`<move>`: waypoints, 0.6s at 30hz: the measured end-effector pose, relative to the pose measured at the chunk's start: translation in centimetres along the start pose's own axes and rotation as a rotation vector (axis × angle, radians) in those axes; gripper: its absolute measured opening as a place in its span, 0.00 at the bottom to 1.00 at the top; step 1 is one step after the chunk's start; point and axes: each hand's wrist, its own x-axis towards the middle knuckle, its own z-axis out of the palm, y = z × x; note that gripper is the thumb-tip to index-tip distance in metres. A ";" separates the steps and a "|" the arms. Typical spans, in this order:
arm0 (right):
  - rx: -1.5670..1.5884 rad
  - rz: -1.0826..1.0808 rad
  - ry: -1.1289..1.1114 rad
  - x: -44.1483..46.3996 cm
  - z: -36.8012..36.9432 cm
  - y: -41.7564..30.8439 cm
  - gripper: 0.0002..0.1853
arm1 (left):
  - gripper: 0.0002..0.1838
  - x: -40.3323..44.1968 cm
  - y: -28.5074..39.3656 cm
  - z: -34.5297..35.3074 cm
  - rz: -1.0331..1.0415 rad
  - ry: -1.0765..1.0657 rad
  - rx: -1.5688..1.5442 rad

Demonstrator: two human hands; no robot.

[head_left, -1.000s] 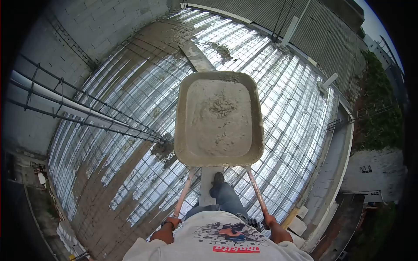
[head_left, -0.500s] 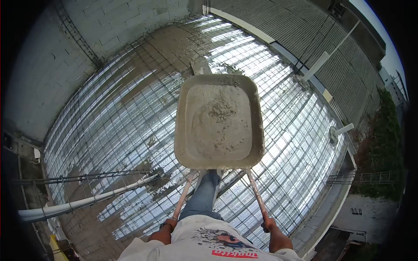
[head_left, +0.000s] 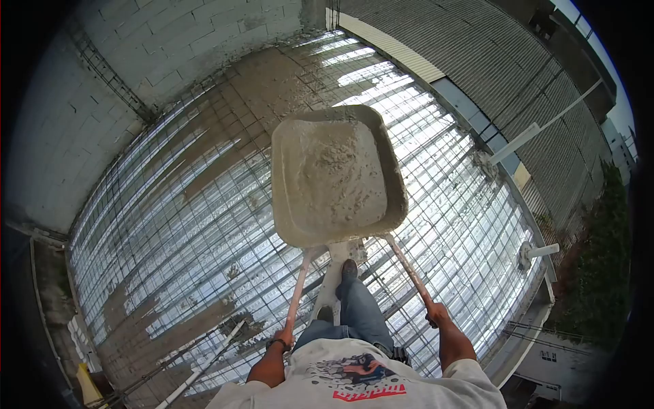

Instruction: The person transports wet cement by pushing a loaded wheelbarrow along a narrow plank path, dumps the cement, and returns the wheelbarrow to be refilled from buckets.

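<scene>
Together, left hand (head_left: 283, 337) and right hand (head_left: 437, 315) clasp the wheelbarrow handles (head_left: 298, 293). Beyond their grip, the tray (head_left: 393, 194) carries wet concrete (head_left: 337, 174).

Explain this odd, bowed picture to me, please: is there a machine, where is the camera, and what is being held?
There is no robot here, just a person with bare hands. The camera sits on their head, looking forward and down, so you see their shirt and legs below. The left hand grips the left handle and the right hand the right handle of what looks like a wheelbarrow. Its tray holds a grey-brown, wet-looking mix. Underfoot is a plank; around it, a bar grid spreads over shiny strips, partly covered in similar mix.
</scene>
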 end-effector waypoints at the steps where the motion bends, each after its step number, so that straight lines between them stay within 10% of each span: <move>1: -0.013 -0.022 0.012 1.4 -1.7 -2.8 0.53 | 0.53 0.9 2.4 0.7 -0.012 0.002 -0.011; 12: -0.065 -0.143 -0.066 12.7 -16.8 -31.2 0.51 | 0.50 2.6 29.2 0.1 0.111 0.041 0.245; 18: -0.040 -0.110 -0.109 13.2 -23.9 -45.7 0.45 | 0.31 9.6 35.8 -2.0 0.331 0.005 0.302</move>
